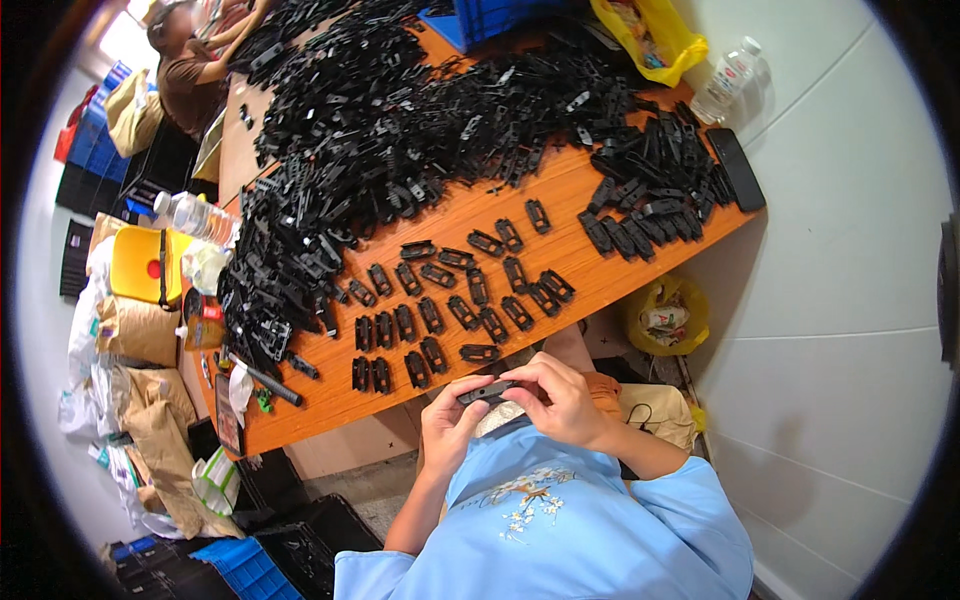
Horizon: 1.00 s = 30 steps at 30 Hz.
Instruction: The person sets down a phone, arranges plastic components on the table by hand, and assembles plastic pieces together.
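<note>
Between my two hands, just off the table's front edge, I hold a small black plastic part (487, 392), long and narrow. My left hand (451, 415) pinches its left end between thumb and fingers. Fingers of my right hand (553, 400) close on its other end. Ahead of my hands, several black frame-like plastic parts (463, 312) lie spaced out on the orange-brown wooden table (375, 245). Behind them spreads a large heap of loose black plastic pieces (370, 110). A smaller pile of similar black parts (650, 190) sits at the right.
A black phone (735, 170) and a clear bottle (722, 85) are at the right edge, by a yellow bag (655, 45). Below hangs a yellow-lined bin (668, 315). At left are a black-handled tool (270, 382) and paper sacks (150, 330). Another person (190, 75) works at far left.
</note>
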Tool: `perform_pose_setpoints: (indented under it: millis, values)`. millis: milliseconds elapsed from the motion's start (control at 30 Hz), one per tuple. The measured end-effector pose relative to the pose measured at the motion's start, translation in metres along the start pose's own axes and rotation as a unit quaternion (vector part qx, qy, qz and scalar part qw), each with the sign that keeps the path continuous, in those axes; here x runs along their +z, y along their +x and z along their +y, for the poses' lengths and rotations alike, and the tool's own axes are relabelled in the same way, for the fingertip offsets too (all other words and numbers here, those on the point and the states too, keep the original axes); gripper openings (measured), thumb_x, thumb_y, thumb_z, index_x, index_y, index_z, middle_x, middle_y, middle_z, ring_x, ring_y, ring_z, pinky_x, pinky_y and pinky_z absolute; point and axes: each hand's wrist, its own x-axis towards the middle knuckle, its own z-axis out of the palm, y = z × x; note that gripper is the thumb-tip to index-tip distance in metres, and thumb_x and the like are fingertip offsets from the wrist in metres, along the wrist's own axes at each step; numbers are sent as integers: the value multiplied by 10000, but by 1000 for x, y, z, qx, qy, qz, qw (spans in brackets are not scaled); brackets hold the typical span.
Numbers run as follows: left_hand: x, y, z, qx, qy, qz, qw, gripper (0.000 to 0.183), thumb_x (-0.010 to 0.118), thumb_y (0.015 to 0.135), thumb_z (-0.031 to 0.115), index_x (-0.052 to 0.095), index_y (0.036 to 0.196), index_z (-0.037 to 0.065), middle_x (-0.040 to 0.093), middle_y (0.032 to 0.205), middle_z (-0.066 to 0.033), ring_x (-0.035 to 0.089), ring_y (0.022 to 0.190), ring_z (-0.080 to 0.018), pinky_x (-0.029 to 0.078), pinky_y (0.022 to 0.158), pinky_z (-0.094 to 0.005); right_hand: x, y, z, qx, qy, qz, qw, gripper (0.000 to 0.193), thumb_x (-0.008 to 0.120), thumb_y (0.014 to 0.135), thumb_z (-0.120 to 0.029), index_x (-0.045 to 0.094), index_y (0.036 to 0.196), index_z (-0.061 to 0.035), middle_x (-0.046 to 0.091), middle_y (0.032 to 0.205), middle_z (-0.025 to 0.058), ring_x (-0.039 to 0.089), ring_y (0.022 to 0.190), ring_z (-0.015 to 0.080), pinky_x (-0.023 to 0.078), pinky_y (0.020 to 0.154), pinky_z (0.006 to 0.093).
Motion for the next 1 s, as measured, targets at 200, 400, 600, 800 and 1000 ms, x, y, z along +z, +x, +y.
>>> perform_pose_setpoints:
  millis: [200,400,600,800,1000]
  values:
    - [28,11,9,-7,106,22,994,492,486,900,57,292,1347,-11,464,1278,-146,441,1184,-209,352,991,-335,-35,13,19,-5,-141,79,987,157,653,769,-61,595,914,-42,597,780,118,600,708,250,472,614,319]
    - [27,26,8,72,137,49,987,396,450,907,36,384,1294,-15,428,1315,-135,417,1209,-211,345,1008,-351,-126,69,103,113,-262,293,913,149,593,849,-121,597,906,17,585,735,98,568,599,184,464,563,287]
    - [19,19,5,89,171,79,978,344,432,921,73,428,1254,-12,461,1282,-136,448,1180,-214,363,993,-364,-100,99,99,52,-259,299,917,117,601,834,-108,593,885,-4,506,894,113,578,666,215,484,588,316]
    - [23,19,15,79,164,92,979,312,487,902,49,480,1206,-23,536,1193,-125,511,1088,-171,385,949,-290,-75,141,102,-47,-260,71,962,99,589,815,-100,584,871,-19,555,858,131,573,796,307,478,692,366]
    - [20,28,24,113,166,94,975,285,447,913,43,484,1187,-27,558,1142,-132,530,1066,-194,407,940,-322,-66,162,107,99,-380,-67,917,272,625,779,-169,541,836,83,571,847,242,599,801,397,506,710,422]
